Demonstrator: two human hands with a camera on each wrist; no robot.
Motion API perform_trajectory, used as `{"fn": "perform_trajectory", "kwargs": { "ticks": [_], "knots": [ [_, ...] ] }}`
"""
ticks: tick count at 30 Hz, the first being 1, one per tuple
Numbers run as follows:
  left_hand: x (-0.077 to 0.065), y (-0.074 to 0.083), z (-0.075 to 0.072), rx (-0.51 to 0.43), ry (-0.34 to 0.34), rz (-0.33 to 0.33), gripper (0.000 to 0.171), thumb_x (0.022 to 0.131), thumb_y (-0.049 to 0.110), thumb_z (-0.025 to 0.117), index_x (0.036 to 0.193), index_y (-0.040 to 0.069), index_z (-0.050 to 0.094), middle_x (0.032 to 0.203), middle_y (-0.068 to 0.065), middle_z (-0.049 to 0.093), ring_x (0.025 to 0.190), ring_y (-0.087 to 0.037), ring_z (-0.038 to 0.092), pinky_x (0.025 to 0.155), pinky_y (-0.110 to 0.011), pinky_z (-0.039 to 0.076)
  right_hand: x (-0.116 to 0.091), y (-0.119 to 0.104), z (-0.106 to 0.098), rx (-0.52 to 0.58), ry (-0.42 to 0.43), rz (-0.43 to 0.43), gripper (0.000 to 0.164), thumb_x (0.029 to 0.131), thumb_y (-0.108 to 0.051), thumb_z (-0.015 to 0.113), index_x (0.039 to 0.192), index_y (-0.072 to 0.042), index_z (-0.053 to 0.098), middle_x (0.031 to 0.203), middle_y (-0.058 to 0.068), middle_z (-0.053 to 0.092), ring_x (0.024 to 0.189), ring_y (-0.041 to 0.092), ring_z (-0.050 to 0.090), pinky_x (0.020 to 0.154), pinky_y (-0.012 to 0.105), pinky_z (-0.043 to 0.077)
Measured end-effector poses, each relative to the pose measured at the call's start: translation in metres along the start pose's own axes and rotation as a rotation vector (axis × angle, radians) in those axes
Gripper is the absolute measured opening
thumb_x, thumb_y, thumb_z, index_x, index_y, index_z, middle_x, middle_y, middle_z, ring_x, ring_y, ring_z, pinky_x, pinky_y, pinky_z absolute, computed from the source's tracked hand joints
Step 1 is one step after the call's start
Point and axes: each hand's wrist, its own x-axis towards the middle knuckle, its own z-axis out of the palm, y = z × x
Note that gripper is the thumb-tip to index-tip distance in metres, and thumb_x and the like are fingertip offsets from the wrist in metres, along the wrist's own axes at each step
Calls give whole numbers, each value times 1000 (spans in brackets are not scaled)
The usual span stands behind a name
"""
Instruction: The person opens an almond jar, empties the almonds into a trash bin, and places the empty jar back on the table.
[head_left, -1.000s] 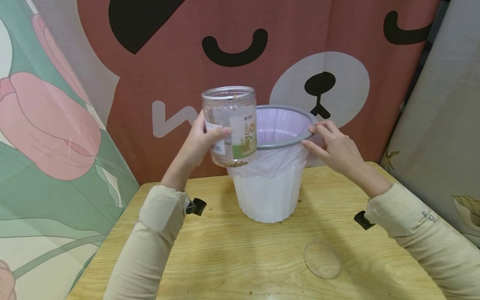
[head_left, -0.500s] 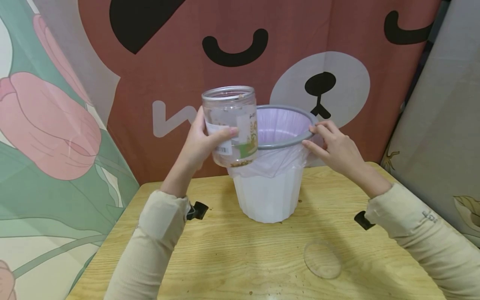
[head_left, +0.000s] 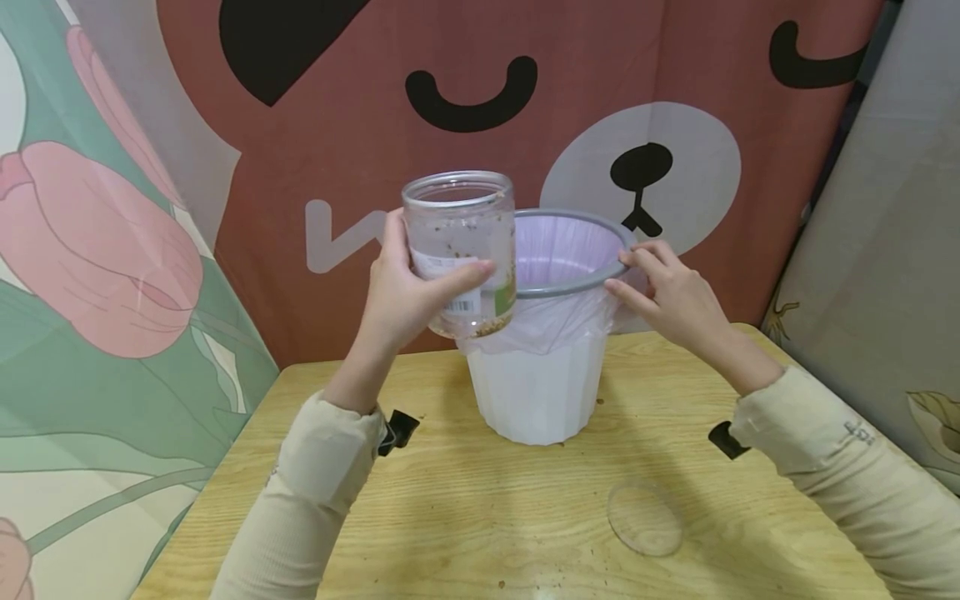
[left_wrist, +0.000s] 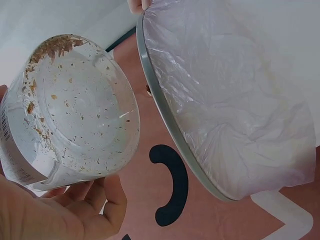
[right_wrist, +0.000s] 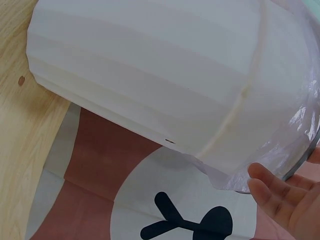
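My left hand [head_left: 408, 292] grips a clear plastic jar [head_left: 487, 233], thumb across its near side and label. The jar is held up, slightly tilted, its silver-rimmed mouth uncovered. Brown crumbs gather along one side of its base and cling to the wall, plain in the left wrist view. It overlaps the left side of a white trash can [head_left: 536, 392] in the head view. A thin lilac bag [head_left: 555, 325] lines the can and folds over under its grey rim [head_left: 577, 287]. On the right, my right hand [head_left: 675, 296] pinches that rim between thumb and fingers.
A round clear lid [head_left: 645, 521] lies on the wooden table [head_left: 420, 517] in front of the can. Small dark crumbs dot the tabletop. Behind hangs a reddish-brown curtain [head_left: 337, 125] with a bear face; a floral curtain [head_left: 112, 250] stands at the left.
The jar has turned in my left hand, its printed label swinging to the right, and the thumb has shifted right with it. My right hand stays on the rim.
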Motion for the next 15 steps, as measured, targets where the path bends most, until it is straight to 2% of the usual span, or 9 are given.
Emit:
{"fn": "perform_trajectory", "kwargs": {
  "ticks": [15],
  "knots": [
    [-4, -1, 3, -3, -13, 19, 75, 65, 29, 78, 124, 18, 34, 104, 0, 57, 91, -14, 56, 75, -34, 46, 0, 0, 0, 3, -4, 6, 41, 86, -29, 59, 116, -1, 54, 113, 13, 48, 56, 21, 48, 49, 34, 38]
  ]
}}
